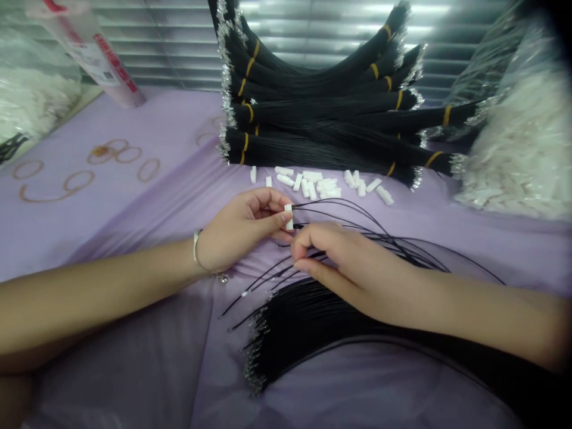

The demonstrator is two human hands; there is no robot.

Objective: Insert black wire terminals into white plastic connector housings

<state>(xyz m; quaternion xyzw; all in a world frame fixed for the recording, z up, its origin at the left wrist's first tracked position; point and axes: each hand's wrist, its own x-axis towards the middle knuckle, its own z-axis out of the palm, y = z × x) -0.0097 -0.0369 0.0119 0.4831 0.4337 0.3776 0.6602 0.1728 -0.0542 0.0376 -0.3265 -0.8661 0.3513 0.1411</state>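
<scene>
My left hand [243, 229] pinches a small white plastic connector [289, 215] between thumb and fingers, with thin black wires running out of it to the right. My right hand [344, 262] is closed in a pinch on a thin black wire [313, 256] just below the connector. Under my right hand lies a loose fan of black wires [304, 322] with metal terminals at their left ends. A row of loose white connectors [322, 183] lies just beyond my hands.
Bundles of black wires [330, 113] tied with yellow bands are stacked at the back. Clear bags of white connectors [513, 155] sit at right and far left. Rubber bands [111, 154] lie on the purple cloth [134, 369]. A white-and-red tube [96, 56] leans at back left.
</scene>
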